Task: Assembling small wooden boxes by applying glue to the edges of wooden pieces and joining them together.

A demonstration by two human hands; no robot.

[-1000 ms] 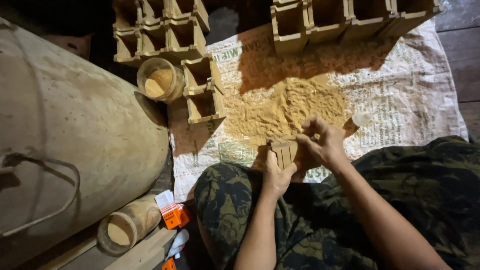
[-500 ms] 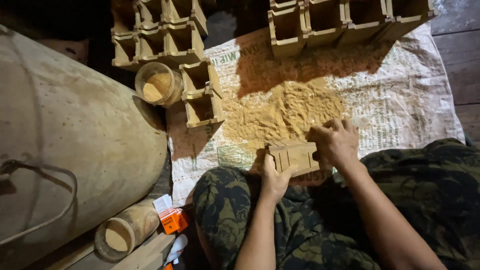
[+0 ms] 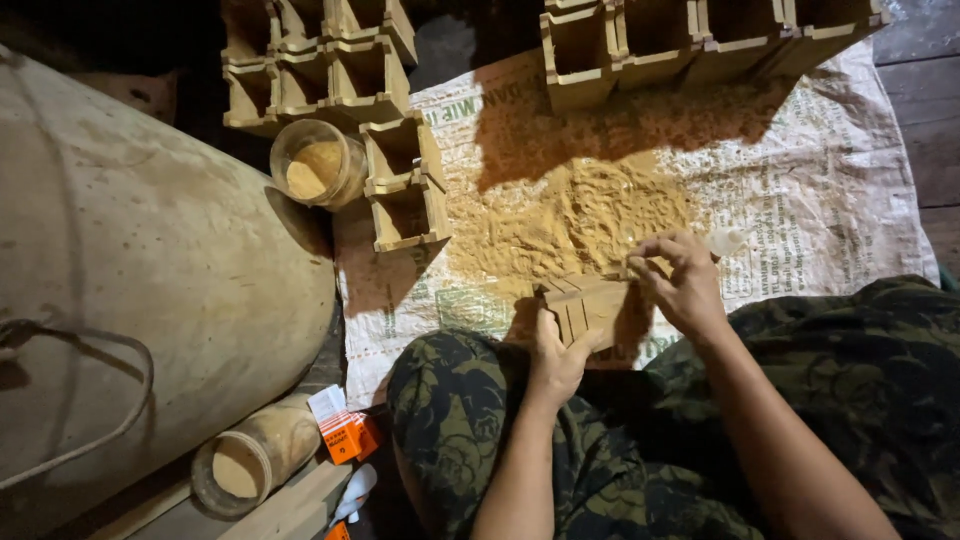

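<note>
Left hand (image 3: 556, 352) stays clamped on the small wooden box (image 3: 590, 305), now turned lengthwise over the printed sack (image 3: 820, 190); right hand (image 3: 685, 280) has shifted onto its far end, fingers closed beside the sawdust pile (image 3: 570, 215)

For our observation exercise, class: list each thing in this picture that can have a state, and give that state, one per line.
Left hand: grips the small wooden box from below.
Right hand: fingers at the box's top edge.
Small wooden box: held tilted above the powder.
Tan powder: spread loose on the printed sack.
Printed sack: laid flat.
Plastic jar: upright, open, partly filled.
Wooden boxes by the jar: open, empty.
Second jar: lying tilted, holding powder.
</note>
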